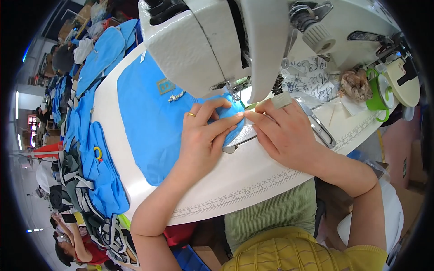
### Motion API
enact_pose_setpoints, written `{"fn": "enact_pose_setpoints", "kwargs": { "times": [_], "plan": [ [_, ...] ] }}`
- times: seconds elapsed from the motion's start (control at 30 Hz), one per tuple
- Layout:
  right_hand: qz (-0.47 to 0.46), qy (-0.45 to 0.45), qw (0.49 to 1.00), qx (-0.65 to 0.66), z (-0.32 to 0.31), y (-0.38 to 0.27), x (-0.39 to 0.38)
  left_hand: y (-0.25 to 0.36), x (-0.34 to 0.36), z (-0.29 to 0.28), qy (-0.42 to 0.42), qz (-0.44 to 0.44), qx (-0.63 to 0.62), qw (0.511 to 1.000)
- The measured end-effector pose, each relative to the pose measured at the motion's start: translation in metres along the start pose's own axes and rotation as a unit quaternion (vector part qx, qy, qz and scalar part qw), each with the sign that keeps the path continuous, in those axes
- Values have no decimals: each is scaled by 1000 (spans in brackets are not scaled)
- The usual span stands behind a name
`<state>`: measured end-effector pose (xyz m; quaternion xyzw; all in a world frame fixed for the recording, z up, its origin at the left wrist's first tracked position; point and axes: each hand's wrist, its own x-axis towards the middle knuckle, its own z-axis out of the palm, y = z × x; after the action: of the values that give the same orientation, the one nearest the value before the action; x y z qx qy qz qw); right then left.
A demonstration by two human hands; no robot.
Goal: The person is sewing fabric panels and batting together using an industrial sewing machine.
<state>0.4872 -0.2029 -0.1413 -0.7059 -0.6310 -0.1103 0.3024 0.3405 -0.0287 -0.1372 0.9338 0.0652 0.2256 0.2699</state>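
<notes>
A bright blue fabric piece (144, 122) lies on the white table of a sewing machine (194, 54), its right end under the needle area. My left hand (203, 131) rests on that end, fingers bent and pressed onto the cloth just in front of the presser foot. My right hand (287, 133) meets it from the other side, its thumb and forefinger pinching the fabric edge beside the left fingertips. The exact stitching spot is partly covered by my fingers. A small tan patch (166, 86) and a little bundle of beads or cord (176, 96) lie on the blue cloth.
Right of my hand lies a grey metal tool (320, 128), with written papers (312, 79), a brown scrunchie (356, 85) and a green cup (379, 92) farther off. Blue garments (104, 180) pile up left of the table. A printed ruler (235, 195) follows its front edge. Another person (74, 248) is at lower left.
</notes>
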Motion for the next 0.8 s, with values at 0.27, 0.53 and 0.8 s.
{"fn": "enact_pose_setpoints", "kwargs": {
  "times": [0.27, 0.53, 0.8],
  "plan": [
    [-2, -3, 1000, 4, -2, -1, -2, 5, 3, -2, -22, -12, 27, 999],
    [-1, 12, 1000, 17, -1, 0, -3, 6, 4, 3, 9, -43, 42, 998],
    [-24, -2, 1000, 2, 6, 0, 2, 5, 6, 1, 36, -123, -82, 988]
  ]
}}
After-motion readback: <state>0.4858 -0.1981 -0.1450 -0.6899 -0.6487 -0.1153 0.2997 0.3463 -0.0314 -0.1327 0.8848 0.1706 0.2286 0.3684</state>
